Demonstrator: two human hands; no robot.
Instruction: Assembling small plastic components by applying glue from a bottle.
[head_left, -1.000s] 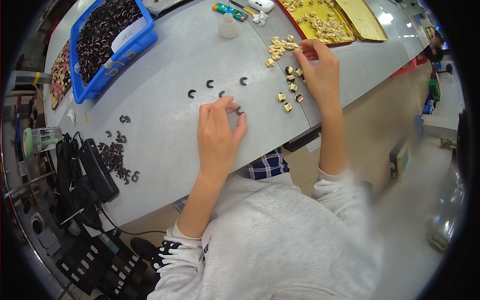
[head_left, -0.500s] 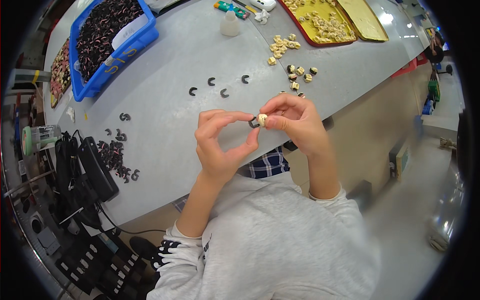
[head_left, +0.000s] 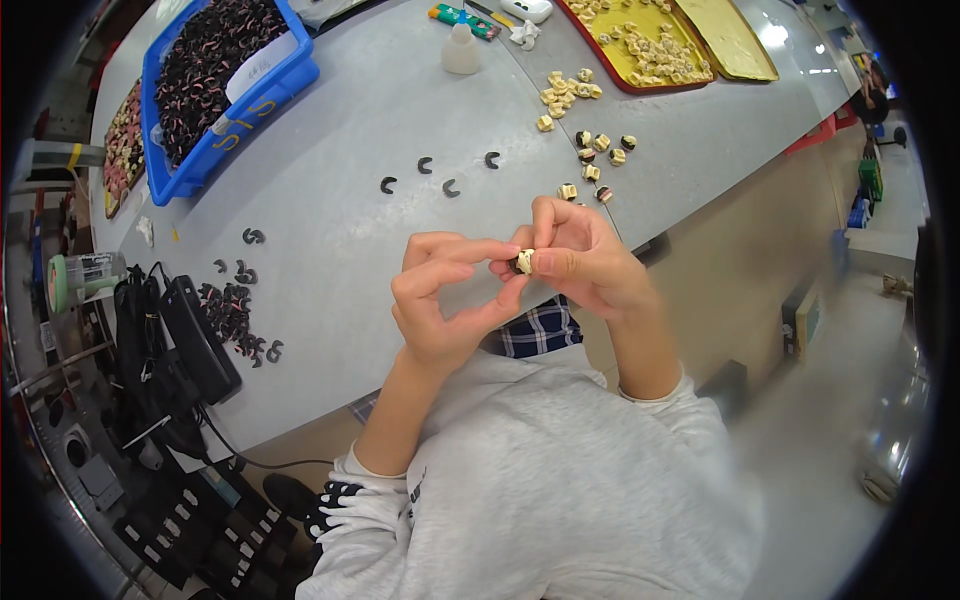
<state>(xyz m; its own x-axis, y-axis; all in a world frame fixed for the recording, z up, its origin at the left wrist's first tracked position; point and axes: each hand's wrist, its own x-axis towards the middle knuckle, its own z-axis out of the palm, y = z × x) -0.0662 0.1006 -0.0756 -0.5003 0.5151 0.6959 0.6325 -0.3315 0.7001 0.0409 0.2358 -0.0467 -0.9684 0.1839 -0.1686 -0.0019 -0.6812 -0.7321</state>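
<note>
Over the front edge of the table, both hands meet at one small part. My right hand (head_left: 592, 262) pinches a small cream-coloured block (head_left: 526, 261) between thumb and fingers. Against the block's left side sits a dark C-shaped piece, mostly hidden now, with the thumb and index finger of my left hand (head_left: 440, 295) closed on it. Several loose black C-shaped pieces (head_left: 451, 188) lie on the table beyond my hands. To their right are several cream blocks with dark pieces on them (head_left: 601, 142), and a cluster of plain cream blocks (head_left: 557, 95) behind.
A blue bin (head_left: 225, 130) full of dark curved pieces stands at the far left. A heap of them (head_left: 228, 312) lies near a black device (head_left: 198, 335). A white squeeze bottle (head_left: 460, 52) and a red-rimmed yellow tray (head_left: 612, 60) of cream blocks stand at the back.
The dark C-shaped piece, earlier visible beside the cream block, is now pressed against it. My right fingers have curled further round toward the left hand.
</note>
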